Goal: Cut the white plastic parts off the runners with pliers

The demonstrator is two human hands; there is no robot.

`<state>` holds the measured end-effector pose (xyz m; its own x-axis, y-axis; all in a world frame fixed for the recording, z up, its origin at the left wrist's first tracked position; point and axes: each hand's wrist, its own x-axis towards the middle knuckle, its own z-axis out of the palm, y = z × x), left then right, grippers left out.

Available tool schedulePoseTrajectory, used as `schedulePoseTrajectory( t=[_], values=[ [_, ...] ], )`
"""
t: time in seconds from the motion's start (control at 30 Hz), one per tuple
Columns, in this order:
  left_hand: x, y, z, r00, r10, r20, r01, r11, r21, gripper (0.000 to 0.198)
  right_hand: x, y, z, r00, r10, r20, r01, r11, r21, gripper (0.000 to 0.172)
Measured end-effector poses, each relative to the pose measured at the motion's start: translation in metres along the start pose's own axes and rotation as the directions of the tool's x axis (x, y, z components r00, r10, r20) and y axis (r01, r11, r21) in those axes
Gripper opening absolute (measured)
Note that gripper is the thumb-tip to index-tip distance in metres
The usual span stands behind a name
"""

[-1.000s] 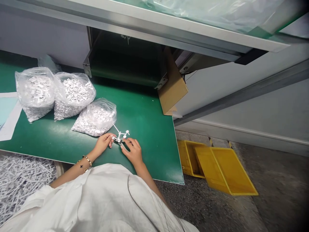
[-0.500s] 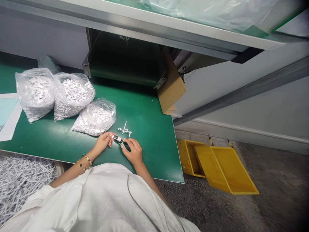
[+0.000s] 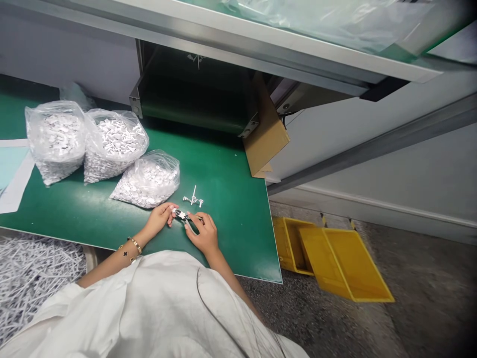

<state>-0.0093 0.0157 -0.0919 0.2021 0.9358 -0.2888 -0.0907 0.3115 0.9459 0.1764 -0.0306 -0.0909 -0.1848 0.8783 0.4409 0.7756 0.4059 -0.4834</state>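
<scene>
A: "Item 1, whereabouts?"
B: "White plastic bit (image 3: 182, 215), between the 2 hands, at the dark head of a small hand tool (image 3: 187, 218). Exact outline too small to tell."
A: "Left hand (image 3: 159, 219)?"
B: "Thumb and fingertips pinched together on the bit. Bracelet (image 3: 134, 246) at the wrist."
A: "Right hand (image 3: 206, 236)?"
B: "Thumb and fingers closed round the tool's handles — fingers partly hidden."
A: "Just beyond?"
B: "1 white branched piece (image 3: 194, 200), on the green tabletop (image 3: 244, 228), well clear of both hands."
A: "Farther left?"
B: "3 clear bags of small white parts: nearest bag (image 3: 147, 184), middle bag (image 3: 114, 144), far bag (image 3: 55, 139)."
A: "Outer stock?"
B: "Cardboard (image 3: 265, 141) at the back; 2 yellow bins (image 3: 350, 263) right of the table — heaped white sticks (image 3: 37, 281) at lower left."
</scene>
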Motion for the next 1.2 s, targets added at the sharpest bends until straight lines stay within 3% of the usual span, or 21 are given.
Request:
schedulePoseTrajectory(
  t=[0.67, 0.8, 0.97, 1.2],
  values=[
    [-0.001, 0.010, 0.003, 0.999, -0.041, -0.029, 0.041, 0.999, -0.004, 0.035, 0.003, 0.003, 0.005, 0.994, 0.008, 0.110, -0.006, 1.000, -0.023, 0.032],
    [-0.002, 0.011, 0.004, 0.998, -0.052, -0.025, 0.052, 0.999, -0.014, 0.037, 0.003, 0.004, 0.003, 0.996, -0.013, 0.092, 0.013, 1.000, -0.008, 0.029],
    [-0.002, 0.011, 0.006, 0.999, -0.039, -0.034, 0.038, 0.999, -0.021, 0.039, 0.002, 0.003, -0.001, 0.997, -0.050, 0.056, 0.042, 0.990, 0.135, 0.026],
    [-0.002, 0.009, 0.006, 0.999, -0.020, -0.051, 0.018, 0.999, -0.046, 0.038, 0.001, -0.001, 0.000, 0.999, 0.028, 0.028, -0.029, 0.999, 0.028, 0.029]
  ],
)
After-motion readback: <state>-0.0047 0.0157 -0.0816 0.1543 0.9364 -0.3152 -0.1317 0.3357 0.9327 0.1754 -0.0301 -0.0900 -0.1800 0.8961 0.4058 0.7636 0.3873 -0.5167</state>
